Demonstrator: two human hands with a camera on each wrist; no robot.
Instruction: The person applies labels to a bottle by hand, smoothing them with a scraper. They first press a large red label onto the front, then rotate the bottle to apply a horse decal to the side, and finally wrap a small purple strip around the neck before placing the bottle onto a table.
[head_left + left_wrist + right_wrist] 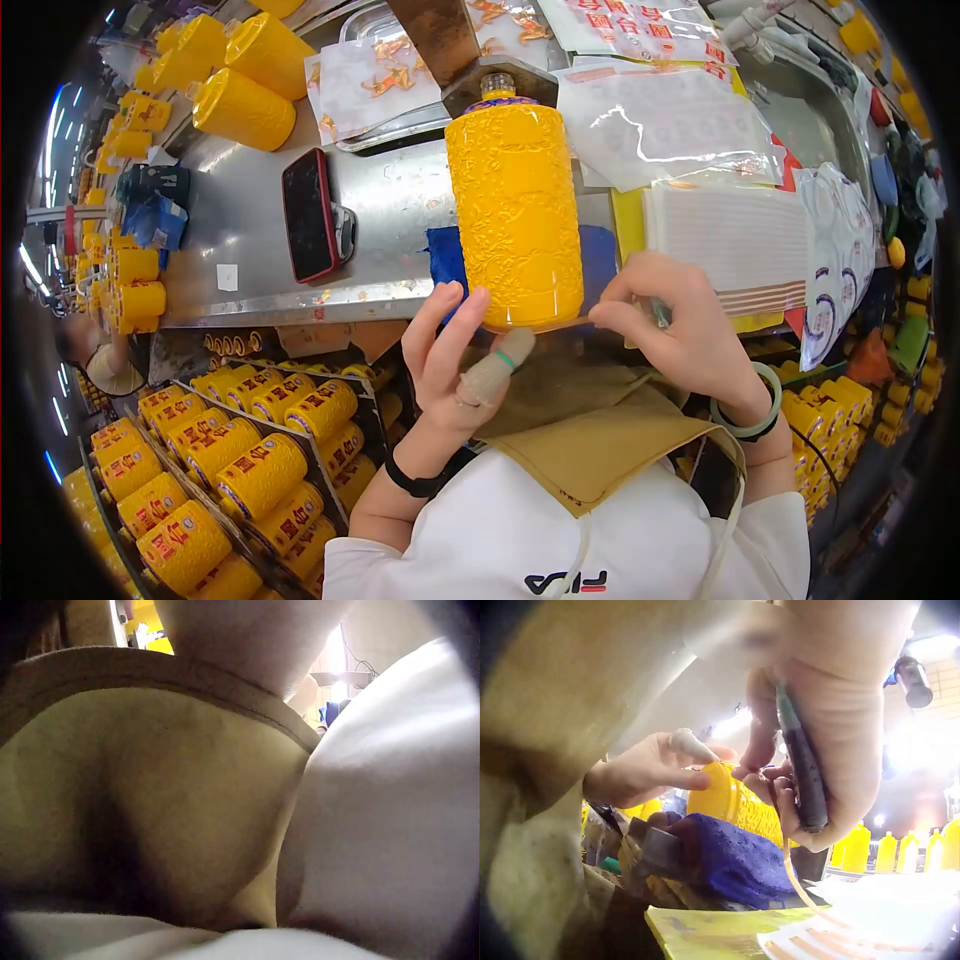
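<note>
A yellow embossed bottle (515,210) lies on its side, its base toward the person. The left hand (450,355) is at the base, fairly straight fingers touching the bottle's near end; its thumb wears a pale finger cot (487,380) with a green band and presses at the base rim. The right hand (680,320) pinches a thin orange-brown strip (792,874) between thumb and finger. That strip runs along the base rim toward the left thumb. A dark-handled pen-like tool (802,769) is tucked in the right palm. The left wrist view shows mostly apron (150,795) and sleeve.
A metal holder (497,85) meets the bottle's neck, and a blue cloth (739,859) is beneath it. Striped strip sheets (725,245) lie at right, a phone (308,215) at left. Crated yellow bottles (265,470) stand lower left; more yellow bottles (245,108) are upper left.
</note>
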